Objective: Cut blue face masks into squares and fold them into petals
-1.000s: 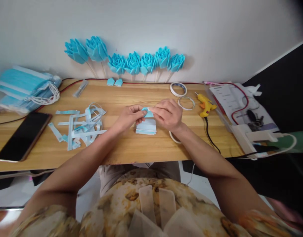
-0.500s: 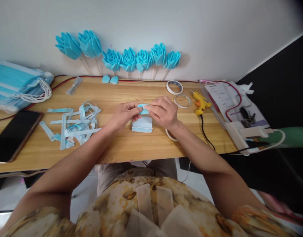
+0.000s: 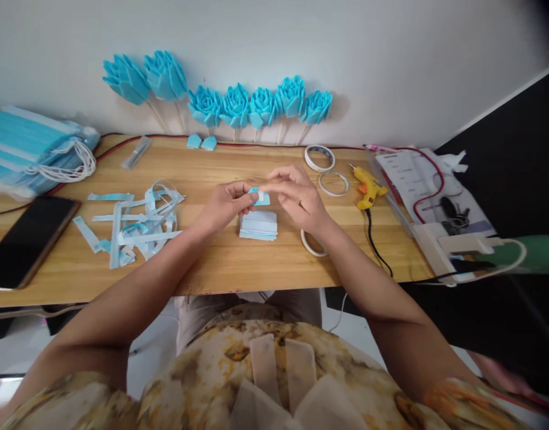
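Between its thumb and fingers my left hand (image 3: 229, 204) pinches a small folded piece of blue mask fabric (image 3: 261, 198), with a white patch that looks like tape on it. My right hand (image 3: 297, 197) is just right of that piece, its fingers apart and slightly curled, holding nothing that I can see. Under the hands, a stack of light blue fabric pieces (image 3: 258, 225) lies on the wooden table (image 3: 256, 272). Two folded blue petals (image 3: 201, 142) rest near the wall. Right of my right hand are rolls of white tape (image 3: 319, 158).
Several blue fabric flowers (image 3: 236, 107) on sticks lean along the wall. Cut strips (image 3: 144, 224), a phone (image 3: 30, 239) and a pile of blue masks (image 3: 27, 146) are on the left. At right are a yellow glue gun (image 3: 369, 186), papers (image 3: 417, 173) and a white power strip (image 3: 439, 251).
My right hand has let go of the blue fabric piece and lifted slightly right, its fingers spreading. The white patch is now exposed. My left hand still grips the piece.
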Motion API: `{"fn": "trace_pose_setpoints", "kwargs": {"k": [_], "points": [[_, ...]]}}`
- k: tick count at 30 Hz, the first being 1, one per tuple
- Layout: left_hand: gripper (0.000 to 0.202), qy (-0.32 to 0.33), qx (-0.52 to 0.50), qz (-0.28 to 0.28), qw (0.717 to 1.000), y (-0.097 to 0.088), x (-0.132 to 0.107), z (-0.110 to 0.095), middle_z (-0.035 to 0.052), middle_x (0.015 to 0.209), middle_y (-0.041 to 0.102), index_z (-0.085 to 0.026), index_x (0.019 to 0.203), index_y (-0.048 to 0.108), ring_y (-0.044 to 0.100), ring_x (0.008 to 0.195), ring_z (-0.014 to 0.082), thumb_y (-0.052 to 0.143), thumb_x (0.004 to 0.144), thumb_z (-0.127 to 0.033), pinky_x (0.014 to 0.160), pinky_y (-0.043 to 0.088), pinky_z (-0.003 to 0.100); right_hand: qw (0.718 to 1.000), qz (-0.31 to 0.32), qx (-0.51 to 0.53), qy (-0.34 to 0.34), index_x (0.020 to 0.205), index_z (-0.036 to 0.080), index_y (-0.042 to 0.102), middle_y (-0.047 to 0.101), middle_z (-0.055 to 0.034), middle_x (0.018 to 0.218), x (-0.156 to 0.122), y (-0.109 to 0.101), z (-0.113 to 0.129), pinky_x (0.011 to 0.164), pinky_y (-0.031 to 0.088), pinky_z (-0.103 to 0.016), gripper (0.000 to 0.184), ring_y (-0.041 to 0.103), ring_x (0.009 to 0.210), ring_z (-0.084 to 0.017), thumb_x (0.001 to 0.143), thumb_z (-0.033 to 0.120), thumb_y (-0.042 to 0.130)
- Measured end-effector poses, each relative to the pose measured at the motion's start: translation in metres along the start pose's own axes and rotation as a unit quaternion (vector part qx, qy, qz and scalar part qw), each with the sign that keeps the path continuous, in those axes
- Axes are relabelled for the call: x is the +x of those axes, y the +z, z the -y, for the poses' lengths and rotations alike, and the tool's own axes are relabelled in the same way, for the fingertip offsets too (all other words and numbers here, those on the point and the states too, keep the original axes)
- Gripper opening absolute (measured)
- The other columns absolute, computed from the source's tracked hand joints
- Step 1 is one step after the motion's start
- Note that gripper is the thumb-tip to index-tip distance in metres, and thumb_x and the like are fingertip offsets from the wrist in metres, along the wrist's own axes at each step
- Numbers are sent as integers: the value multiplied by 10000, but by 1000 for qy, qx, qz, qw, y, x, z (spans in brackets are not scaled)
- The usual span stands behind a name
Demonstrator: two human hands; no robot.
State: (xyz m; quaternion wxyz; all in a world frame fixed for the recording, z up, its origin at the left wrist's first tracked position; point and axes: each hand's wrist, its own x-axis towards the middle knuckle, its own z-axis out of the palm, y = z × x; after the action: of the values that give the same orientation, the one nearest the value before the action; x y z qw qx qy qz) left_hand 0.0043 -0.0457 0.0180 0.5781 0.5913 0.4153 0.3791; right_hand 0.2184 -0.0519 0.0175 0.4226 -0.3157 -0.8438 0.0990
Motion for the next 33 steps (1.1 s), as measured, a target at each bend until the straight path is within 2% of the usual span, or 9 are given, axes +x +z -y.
{"fn": "trace_pose_setpoints", "kwargs": {"k": [3, 7, 11, 14, 18, 23, 28, 33], "points": [[262, 23, 65, 10, 998, 0, -2, -3, -15, 612, 583, -176, 688, 618, 473, 553, 91, 717, 782, -399, 551, 360, 237, 995, -1, 58, 84, 1258, 267, 680, 683, -76, 1275, 1, 0, 4, 1043, 486, -460, 340, 622, 1201, -239, 973, 229, 498], [238, 34, 107, 20, 993, 1, -4, -5, -15, 630, 571, -172, 722, 651, 455, 571, 98, 713, 780, -394, 552, 329, 244, 982, 42, 95, 157, 1251, 229, 661, 723, -30, 1028, 0, 7, 6, 928, 522, -360, 352, 663, 957, -180, 903, 252, 609], [268, 36, 74, 17, 996, 0, -3, -5, -11, 645, 580, -173, 750, 660, 490, 599, 111, 703, 801, -432, 584, 373, 251, 968, 29, 142, 203, 1220, 227, 659, 664, 6, 906, -2, 14, 4, 845, 516, -315, 341, 614, 837, -142, 883, 273, 633], [329, 40, 47, 17, 998, 1, -3, -4, -7, 629, 566, -176, 714, 625, 509, 613, 121, 668, 841, -476, 606, 401, 260, 956, 7, 196, 218, 1230, 237, 638, 630, 11, 890, -3, 18, 3, 832, 516, -314, 341, 602, 832, -141, 904, 335, 650], [304, 39, 47, 29, 998, 4, -2, -2, -28, 630, 529, -173, 747, 635, 453, 585, 103, 742, 773, -457, 556, 344, 249, 941, 1, 240, 238, 1263, 243, 602, 619, 7, 897, -4, 22, 3, 801, 530, -308, 358, 613, 829, -145, 933, 377, 635], [300, 32, 20, -18, 999, 4, 1, 4, -29, 632, 533, -174, 707, 609, 447, 583, 97, 742, 755, -438, 569, 340, 252, 926, 17, 288, 244, 1275, 226, 600, 668, -10, 961, -4, 20, 3, 854, 534, -325, 345, 654, 906, -160, 944, 321, 591], [292, 44, 40, 7, 998, 4, 0, -1, -33, 621, 530, -175, 661, 611, 438, 596, 95, 780, 732, -403, 577, 341, 250, 930, -2, 266, 253, 1289, 236, 622, 671, 11, 907, -4, 20, 0, 825, 525, -317, 399, 647, 846, -151, 916, 371, 667], [330, 30, 31, 8, 999, 1, 1, 5, -16, 633, 572, -171, 684, 650, 474, 590, 101, 768, 768, -468, 572, 360, 250, 933, -19, 245, 262, 1271, 230, 645, 669, 13, 867, -6, 21, -2, 775, 514, -306, 381, 625, 791, -141, 941, 420, 641]]}}
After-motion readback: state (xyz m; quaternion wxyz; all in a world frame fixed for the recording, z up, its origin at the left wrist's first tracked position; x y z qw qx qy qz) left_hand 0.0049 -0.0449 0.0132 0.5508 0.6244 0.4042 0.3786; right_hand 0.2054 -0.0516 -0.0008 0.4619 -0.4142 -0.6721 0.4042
